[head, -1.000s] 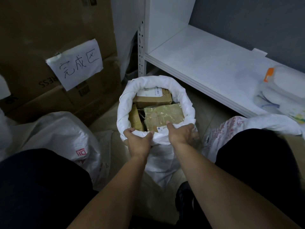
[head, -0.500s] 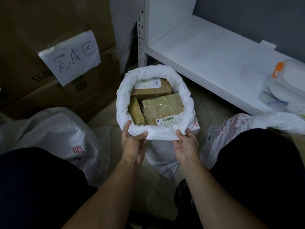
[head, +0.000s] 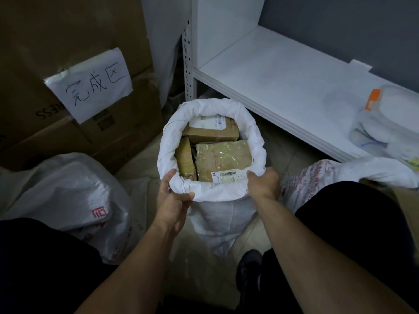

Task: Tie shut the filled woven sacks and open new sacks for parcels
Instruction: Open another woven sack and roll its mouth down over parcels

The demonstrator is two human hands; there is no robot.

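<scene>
Left hand and right hand grip the rim of the upright sack, mouth up.

A white shelf is set against a grey wall; cardboard boxes are stacked on the dimly lit tiled floor.

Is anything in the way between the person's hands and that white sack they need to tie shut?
Nothing visible. The left hand and right hand both hold the rolled rim of the white woven sack. The brown taped parcels sit just below the rim, so it probably needs unrolling first.
</scene>
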